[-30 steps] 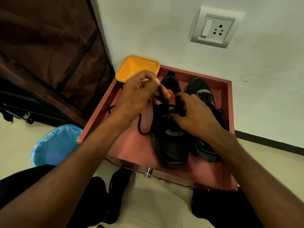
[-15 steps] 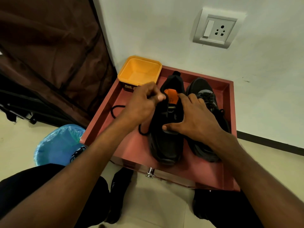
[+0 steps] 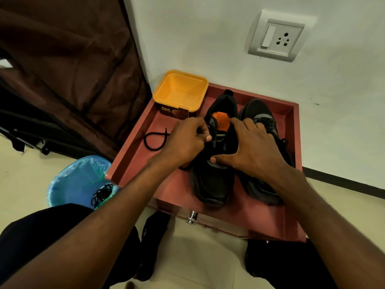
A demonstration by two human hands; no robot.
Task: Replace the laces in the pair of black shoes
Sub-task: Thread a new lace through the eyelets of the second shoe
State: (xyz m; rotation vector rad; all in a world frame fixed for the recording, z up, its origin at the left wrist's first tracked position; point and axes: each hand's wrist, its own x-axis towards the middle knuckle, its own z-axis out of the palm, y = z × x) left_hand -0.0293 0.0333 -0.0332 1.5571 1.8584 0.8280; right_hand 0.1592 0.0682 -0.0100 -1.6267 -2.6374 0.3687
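Note:
Two black shoes stand side by side in a red tray (image 3: 133, 155). The left shoe (image 3: 212, 180) has an orange insole and its tongue is exposed. The right shoe (image 3: 262, 113) is laced. My left hand (image 3: 185, 142) pinches a black lace (image 3: 154, 140) at the left shoe's eyelets; the lace loops out onto the tray floor to the left. My right hand (image 3: 250, 149) lies over both shoes, thumb pressing the left shoe's tongue, fingers spread on the right shoe.
A yellow tub (image 3: 181, 90) sits empty at the tray's back left corner. A blue-lined bin (image 3: 77, 180) on the floor at left holds a bundle of black laces (image 3: 102, 195). Behind the tray is a white wall with a socket (image 3: 275, 36); a brown fabric wardrobe (image 3: 62, 69) stands left.
My left hand came down from above the tub to the left shoe's eyelets, and the lace loop now lies flatter on the tray. My right hand spread wider over the shoes.

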